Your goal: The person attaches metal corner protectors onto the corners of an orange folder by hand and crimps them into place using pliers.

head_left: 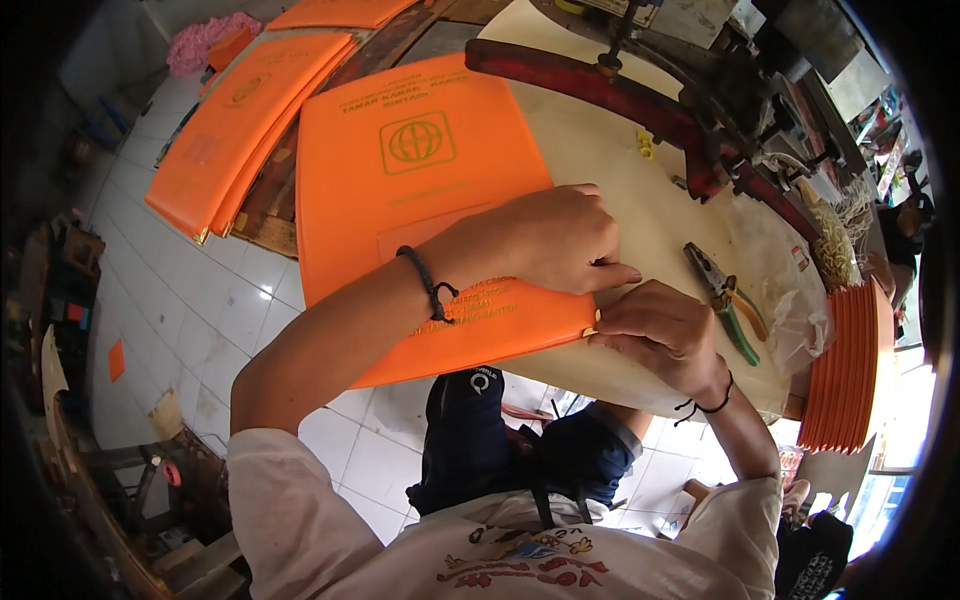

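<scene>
An orange folder [370,235] with gold lettering and a round emblem lies on the worktable, its near edge overhanging toward my lap. My left hand [565,240] rests over the folder's right side, fingers curled in and thumb pointing right; whatever it may hold is hidden. At the folder's near right corner, my right hand [665,335] pinches a small gold metal corner piece [591,326] between thumb and fingers. Pliers [722,300] with green and orange handles lie just right of my right hand.
More orange folders [240,125] are stacked at the left. A dark red metal machine arm [610,95] spans the back of the table [600,130]. A clear plastic bag [790,300] and a tall stack of orange covers [848,370] stand at the right.
</scene>
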Demonstrator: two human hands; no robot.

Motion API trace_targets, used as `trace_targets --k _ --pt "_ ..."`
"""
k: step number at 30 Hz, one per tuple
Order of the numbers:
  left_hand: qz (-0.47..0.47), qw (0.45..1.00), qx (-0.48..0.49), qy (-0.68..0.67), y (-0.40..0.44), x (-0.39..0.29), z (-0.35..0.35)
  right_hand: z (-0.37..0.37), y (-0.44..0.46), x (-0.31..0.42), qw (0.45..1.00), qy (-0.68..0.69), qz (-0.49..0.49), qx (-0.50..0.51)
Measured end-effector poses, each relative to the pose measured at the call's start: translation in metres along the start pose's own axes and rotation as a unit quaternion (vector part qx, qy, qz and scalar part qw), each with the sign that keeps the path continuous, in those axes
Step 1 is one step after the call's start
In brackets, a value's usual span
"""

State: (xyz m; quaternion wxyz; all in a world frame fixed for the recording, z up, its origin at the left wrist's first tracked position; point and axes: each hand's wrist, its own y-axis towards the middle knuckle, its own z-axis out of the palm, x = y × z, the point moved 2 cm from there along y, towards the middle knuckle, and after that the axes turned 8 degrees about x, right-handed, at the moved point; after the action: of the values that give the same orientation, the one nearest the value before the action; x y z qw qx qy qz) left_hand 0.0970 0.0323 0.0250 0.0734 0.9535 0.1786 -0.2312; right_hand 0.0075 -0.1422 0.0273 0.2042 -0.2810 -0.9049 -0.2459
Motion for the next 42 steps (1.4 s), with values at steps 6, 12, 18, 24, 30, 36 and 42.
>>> trace_targets --k 6,12,18,24,30,36,42 --pt "0.012 1.000 -0.015 -0.003 -0.0003 0.0021 0.0014 0.0007 0.0009 -0.0001 1.000 0.006 -0.007 0.000" --pt "0.027 0.999 -0.034 -0.018 0.0027 0.0008 0.0036 0.0019 0.0012 -0.0013 1.000 0.001 -0.022 0.003" --pt "0.027 0.999 -0.044 -0.009 0.0024 -0.0008 0.0036 0.0038 0.0007 -0.0035 1.000 0.000 -0.016 -0.002" --pt "0.030 0.999 -0.039 -0.006 0.0001 0.0016 0.0049 0.0017 0.0004 0.0016 0.997 0.034 0.062 -0.007" --pt "0.044 0.998 -0.048 -0.018 -0.0011 0.0015 0.0042 0.0022 -0.0025 -0.0022 0.997 0.018 0.072 -0.017" --pt "0.041 0.998 -0.047 -0.022 -0.0007 0.0034 0.0074 0.0028 -0.0022 -0.0014 0.999 0.010 0.051 -0.012" --pt "0.015 1.000 -0.021 0.010 0.0033 0.0016 0.0091 0.0045 -0.0011 -0.0023 0.998 0.027 0.049 -0.011"
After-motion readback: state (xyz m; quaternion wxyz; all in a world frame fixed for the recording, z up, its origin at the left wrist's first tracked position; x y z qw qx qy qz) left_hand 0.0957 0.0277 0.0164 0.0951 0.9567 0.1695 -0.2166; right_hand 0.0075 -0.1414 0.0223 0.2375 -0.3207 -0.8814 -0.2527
